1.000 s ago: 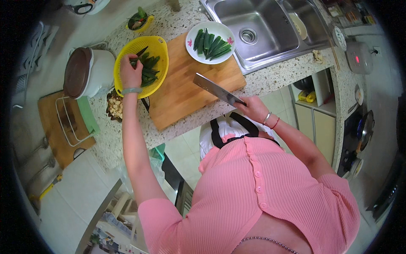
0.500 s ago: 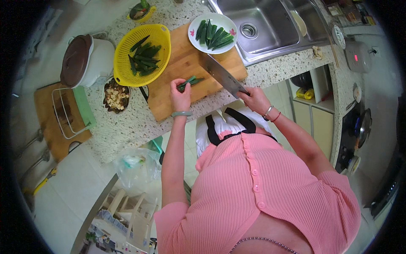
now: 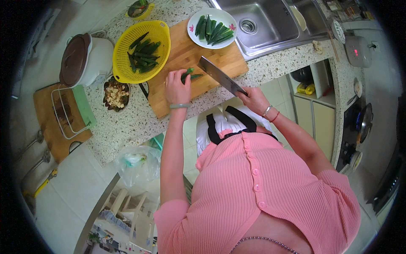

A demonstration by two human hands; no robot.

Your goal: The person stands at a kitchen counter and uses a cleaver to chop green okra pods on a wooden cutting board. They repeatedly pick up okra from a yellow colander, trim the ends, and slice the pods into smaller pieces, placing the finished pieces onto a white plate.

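Note:
On the wooden cutting board (image 3: 159, 102) my left hand (image 3: 177, 89) is closed on cut green okra (image 3: 187, 73); its fingers partly hide the pieces. One okra piece (image 3: 196, 76) juts out to the right of the thumb. My right hand (image 3: 255, 101) grips a cleaver (image 3: 220, 76) by its handle. The broad blade slants up and to the left over the board, apart from the okra. At the board's far end, a white plate (image 3: 195, 39) with pink flowers holds okra lengths laid side by side. Whole okra pods lie in a yellow colander (image 3: 120, 70), left of the board.
A double steel sink (image 3: 270, 31) lies at the back right. Left of the colander stand a bowl of chopped pale food (image 3: 115, 95) and a white pot with a brown lid (image 3: 76, 59). Another board (image 3: 46, 110) with a wire rack rests at far left. A frying pan (image 3: 366, 118) sits at far right.
My left hand has shifted slightly up and left, its back now turned more upward over the okra. The cleaver's tip has dropped slightly away from the plate.

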